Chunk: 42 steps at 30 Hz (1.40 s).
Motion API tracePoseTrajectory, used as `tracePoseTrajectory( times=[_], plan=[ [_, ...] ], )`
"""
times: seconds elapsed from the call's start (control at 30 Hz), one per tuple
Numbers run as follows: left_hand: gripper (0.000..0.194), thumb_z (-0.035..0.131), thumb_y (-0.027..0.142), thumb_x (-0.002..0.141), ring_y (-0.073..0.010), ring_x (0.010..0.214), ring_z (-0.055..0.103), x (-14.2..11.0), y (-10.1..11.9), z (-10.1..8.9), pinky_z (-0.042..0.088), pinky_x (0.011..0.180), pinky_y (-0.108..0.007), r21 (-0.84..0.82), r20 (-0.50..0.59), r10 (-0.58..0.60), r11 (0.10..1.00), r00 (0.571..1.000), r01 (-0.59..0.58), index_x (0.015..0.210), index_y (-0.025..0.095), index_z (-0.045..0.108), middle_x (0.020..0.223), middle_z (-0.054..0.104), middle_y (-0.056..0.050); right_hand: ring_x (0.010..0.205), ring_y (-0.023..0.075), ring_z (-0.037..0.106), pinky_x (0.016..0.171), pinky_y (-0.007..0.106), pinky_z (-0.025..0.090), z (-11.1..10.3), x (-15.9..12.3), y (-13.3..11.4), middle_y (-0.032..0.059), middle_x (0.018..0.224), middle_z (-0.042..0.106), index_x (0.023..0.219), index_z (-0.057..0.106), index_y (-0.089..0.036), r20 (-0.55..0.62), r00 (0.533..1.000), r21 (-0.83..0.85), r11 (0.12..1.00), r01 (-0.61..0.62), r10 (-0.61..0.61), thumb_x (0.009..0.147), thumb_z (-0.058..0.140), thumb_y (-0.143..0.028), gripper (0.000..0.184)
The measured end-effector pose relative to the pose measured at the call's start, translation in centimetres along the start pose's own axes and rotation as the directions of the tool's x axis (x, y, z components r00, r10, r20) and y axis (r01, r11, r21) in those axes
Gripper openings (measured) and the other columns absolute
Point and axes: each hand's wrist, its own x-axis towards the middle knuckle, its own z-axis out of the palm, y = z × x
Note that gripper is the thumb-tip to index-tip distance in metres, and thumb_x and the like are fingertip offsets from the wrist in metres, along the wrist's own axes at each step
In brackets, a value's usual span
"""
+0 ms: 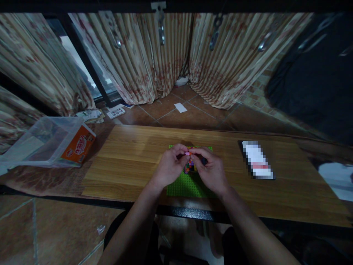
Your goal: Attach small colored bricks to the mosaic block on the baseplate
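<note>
A green studded baseplate (182, 186) lies on a low wooden table (124, 162). Both my hands hover over its far half. My left hand (169, 165) and my right hand (209, 167) are closed in pinches that meet at a small pink piece (188, 153). Beneath the fingertips a small stack of multicoloured bricks (189, 166) stands on the plate, partly hidden by my fingers. I cannot tell which hand carries the pink piece's weight.
A clear plastic tub (46, 141) with an orange label lies tipped on the floor at the left. A dark flat object with a blurred face (256, 160) rests on the table's right part. Curtains hang behind, with papers (116, 112) on the tiled floor.
</note>
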Motion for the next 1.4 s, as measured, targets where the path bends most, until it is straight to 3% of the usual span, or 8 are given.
tracePoseTrajectory(
  times=[0.17, 0.5, 0.63, 0.87, 1.2, 1.4],
  plan=[
    [0.008, 0.063, 0.024, 0.083, -0.0137, 0.078, 0.061, 0.06, -0.04, 0.06, 0.047, 0.075, -0.026, -0.012, -0.042, 0.001, 1.0, 0.999, -0.001, 0.086, 0.017, 0.063, 0.082, 0.067, -0.001, 0.085, 0.0183, 0.068, 0.077, 0.032, 0.053, 0.16, -0.12, 0.29, 0.0021, 0.094, 0.074, 0.1, 0.073, -0.026, -0.028, 0.999, 0.029, 0.999, -0.034, 0.034, 0.09, 0.06, -0.027, 0.017],
    [0.01, 0.069, 0.021, 0.078, -0.0112, 0.071, 0.058, 0.12, 0.0, 0.36, 0.047, 0.071, -0.025, -0.182, -0.069, -0.052, 0.982, 0.996, 0.039, 0.084, 0.014, 0.066, 0.076, 0.065, 0.0, 0.085, 0.0185, 0.072, 0.077, 0.032, 0.056, 0.44, -0.4, 0.42, 0.0012, 0.093, 0.078, 0.098, 0.074, -0.026, -0.046, 0.994, 0.174, 0.98, -0.095, 0.104, 0.089, 0.063, -0.029, 0.015],
    [0.01, 0.068, 0.024, 0.082, -0.0101, 0.067, 0.055, -0.08, 0.27, 0.31, 0.045, 0.065, -0.023, -0.155, -0.077, -0.058, 0.987, 0.995, 0.045, 0.084, 0.014, 0.065, 0.073, 0.062, 0.001, 0.084, 0.0186, 0.072, 0.077, 0.032, 0.056, 0.37, -0.46, 0.6, 0.0012, 0.091, 0.078, 0.096, 0.075, -0.026, -0.021, 0.995, 0.131, 0.987, -0.093, 0.096, 0.09, 0.062, -0.03, 0.014],
    [0.005, 0.059, 0.019, 0.089, -0.0112, 0.074, 0.058, -0.21, 0.41, 0.53, 0.048, 0.072, -0.024, -0.106, -0.047, 0.032, 0.994, 0.998, -0.037, 0.086, 0.016, 0.062, 0.08, 0.062, -0.001, 0.089, 0.0193, 0.071, 0.08, 0.033, 0.054, -0.1, -0.4, 0.61, 0.0027, 0.098, 0.076, 0.103, 0.074, -0.026, -0.052, 0.995, 0.052, 0.995, -0.08, 0.082, 0.092, 0.062, -0.036, 0.019],
    [0.016, 0.06, 0.012, 0.086, -0.0126, 0.082, 0.065, -0.31, 0.23, 0.77, 0.051, 0.077, -0.025, 0.007, -0.08, 0.042, 0.999, 0.996, -0.042, 0.1, 0.018, 0.058, 0.087, 0.067, -0.001, 0.091, 0.0193, 0.07, 0.082, 0.034, 0.053, -0.3, -0.15, 0.38, 0.0041, 0.099, 0.075, 0.103, 0.074, -0.025, 0.007, 0.999, 0.011, 0.999, -0.05, 0.05, 0.095, 0.058, -0.033, 0.019],
    [0.012, 0.059, 0.014, 0.088, -0.0137, 0.086, 0.066, -0.48, 0.25, 0.74, 0.053, 0.081, -0.027, 0.111, -0.083, 0.124, 0.987, 0.989, -0.115, 0.1, 0.018, 0.061, 0.092, 0.068, -0.003, 0.088, 0.019, 0.069, 0.08, 0.033, 0.051, -0.4, -0.08, 0.44, 0.0033, 0.095, 0.074, 0.1, 0.074, -0.025, 0.024, 0.999, 0.009, 1.0, -0.028, 0.027, 0.095, 0.057, -0.032, 0.018]
  ],
)
